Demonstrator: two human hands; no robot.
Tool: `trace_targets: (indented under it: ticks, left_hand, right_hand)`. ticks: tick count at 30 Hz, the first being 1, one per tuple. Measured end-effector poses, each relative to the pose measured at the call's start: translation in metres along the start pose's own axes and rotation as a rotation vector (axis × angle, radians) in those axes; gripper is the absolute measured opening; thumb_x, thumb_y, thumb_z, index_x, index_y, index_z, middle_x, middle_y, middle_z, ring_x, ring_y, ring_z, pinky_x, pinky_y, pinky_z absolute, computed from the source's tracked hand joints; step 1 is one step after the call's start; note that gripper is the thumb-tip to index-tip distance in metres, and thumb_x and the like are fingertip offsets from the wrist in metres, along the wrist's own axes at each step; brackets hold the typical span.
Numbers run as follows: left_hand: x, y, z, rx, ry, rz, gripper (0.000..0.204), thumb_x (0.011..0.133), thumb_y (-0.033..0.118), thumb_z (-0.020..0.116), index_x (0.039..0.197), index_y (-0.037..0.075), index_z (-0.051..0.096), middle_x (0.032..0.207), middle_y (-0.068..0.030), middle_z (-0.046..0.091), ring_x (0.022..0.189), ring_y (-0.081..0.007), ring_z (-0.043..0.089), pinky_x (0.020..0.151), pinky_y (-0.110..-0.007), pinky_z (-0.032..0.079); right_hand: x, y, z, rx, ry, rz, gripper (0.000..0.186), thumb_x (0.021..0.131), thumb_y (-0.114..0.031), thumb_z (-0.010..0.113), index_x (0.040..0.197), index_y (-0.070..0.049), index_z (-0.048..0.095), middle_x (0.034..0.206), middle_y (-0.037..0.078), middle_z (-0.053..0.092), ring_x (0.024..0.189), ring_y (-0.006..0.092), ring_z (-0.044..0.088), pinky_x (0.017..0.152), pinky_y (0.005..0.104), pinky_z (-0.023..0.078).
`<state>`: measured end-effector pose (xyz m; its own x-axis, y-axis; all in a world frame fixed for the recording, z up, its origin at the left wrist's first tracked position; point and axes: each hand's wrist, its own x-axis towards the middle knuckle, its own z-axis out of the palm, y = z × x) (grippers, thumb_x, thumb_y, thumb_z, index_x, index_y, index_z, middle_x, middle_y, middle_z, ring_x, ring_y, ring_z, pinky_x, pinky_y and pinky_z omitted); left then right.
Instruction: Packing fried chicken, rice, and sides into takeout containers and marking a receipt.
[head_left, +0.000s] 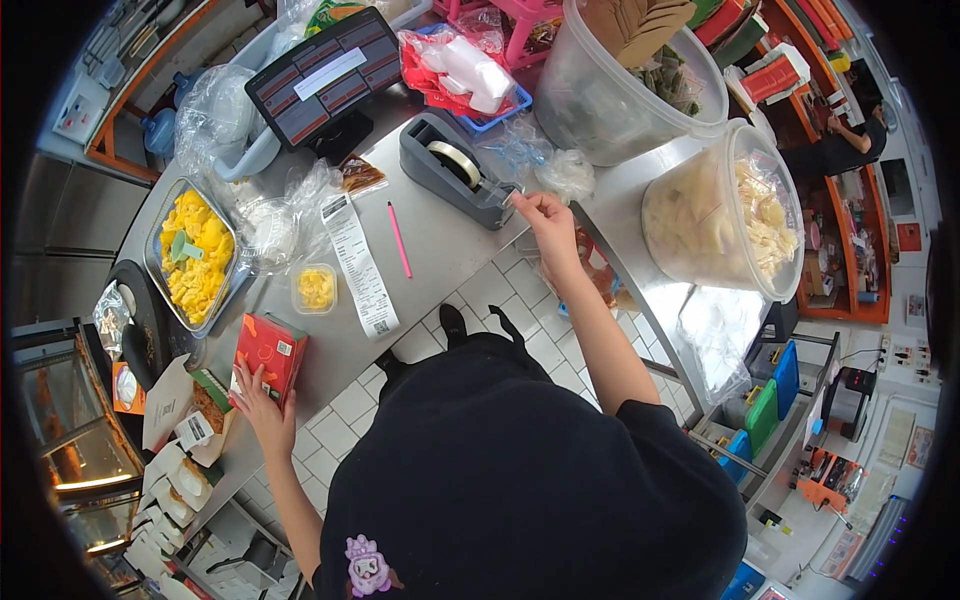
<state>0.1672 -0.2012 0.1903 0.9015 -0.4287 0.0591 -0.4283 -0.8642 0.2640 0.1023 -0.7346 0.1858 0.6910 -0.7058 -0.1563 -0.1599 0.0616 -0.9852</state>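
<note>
My left hand (262,400) rests with spread fingers against a red cardboard box (273,350) near the left front of the metal table. At the cutting end of a grey tape dispenser (436,160), my right hand (546,228) is closed in a pinch on the end of the clear tape (507,197). The tape roll (454,163) sits inside the dispenser. Between the two hands lie a long printed receipt (358,263), a pink pen (399,240) and a small clear tub of yellow pieces (315,289).
A metal tray of yellow food (197,262) with a green scoop stands at the left. A tablet screen (325,78) is at the back. Two large tubs, a cloudy one (590,110) and one with pale chips (690,225), stand right. Another person (850,140) is at far right.
</note>
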Motion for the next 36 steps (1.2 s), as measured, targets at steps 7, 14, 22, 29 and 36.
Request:
trace_targets:
  ticks: [7,14,22,29,36]
  left_hand:
    - [0.002,0.004,-0.002,0.010,0.003,-0.015,0.070,0.084,0.019,0.072,0.144,0.010,0.038,0.167,-0.0156,0.019,0.155,-0.0367,0.014,0.122,-0.061,0.003]
    - [-0.002,0.006,-0.004,0.007,-0.001,-0.027,0.071,0.082,0.018,0.073,0.143,0.009,0.038,0.167,-0.0160,0.019,0.154,-0.0372,0.014,0.122,-0.061,0.003]
    - [-0.001,0.005,-0.004,0.005,-0.008,-0.032,0.070,0.082,0.018,0.073,0.142,0.009,0.039,0.167,-0.0165,0.019,0.155,-0.0371,0.014,0.122,-0.061,0.003]
    - [0.006,0.005,-0.005,-0.001,0.000,-0.026,0.070,0.081,0.018,0.073,0.142,0.009,0.039,0.166,-0.0169,0.019,0.155,-0.0365,0.015,0.122,-0.060,0.003]
    - [-0.002,0.005,-0.001,-0.022,0.012,-0.084,0.073,0.076,0.018,0.077,0.139,0.011,0.042,0.164,-0.0190,0.023,0.154,-0.0402,0.015,0.122,-0.063,0.003]
  right_hand:
    - [-0.002,-0.020,-0.002,0.280,-0.021,0.111,0.019,0.087,-0.006,0.076,0.078,-0.005,0.059,0.086,0.006,0.069,0.079,0.0123,0.064,0.078,0.0235,0.050]
    - [-0.005,-0.020,-0.005,0.429,-0.067,0.305,0.021,0.089,-0.002,0.073,0.085,-0.006,0.052,0.093,0.014,0.070,0.088,0.0222,0.071,0.085,0.0351,0.058]
    - [-0.014,-0.008,0.008,0.577,0.051,0.161,0.024,0.090,-0.007,0.075,0.085,-0.009,0.051,0.093,0.012,0.070,0.088,0.0225,0.070,0.084,0.0347,0.057]
    - [-0.011,0.001,0.016,0.630,0.156,0.171,0.026,0.089,-0.003,0.074,0.081,-0.009,0.051,0.091,0.012,0.069,0.087,0.0228,0.070,0.084,0.0370,0.058]
    - [-0.006,0.012,0.012,0.556,0.197,0.169,0.026,0.088,0.003,0.072,0.081,-0.007,0.048,0.090,0.013,0.068,0.086,0.0259,0.070,0.081,0.0412,0.061]
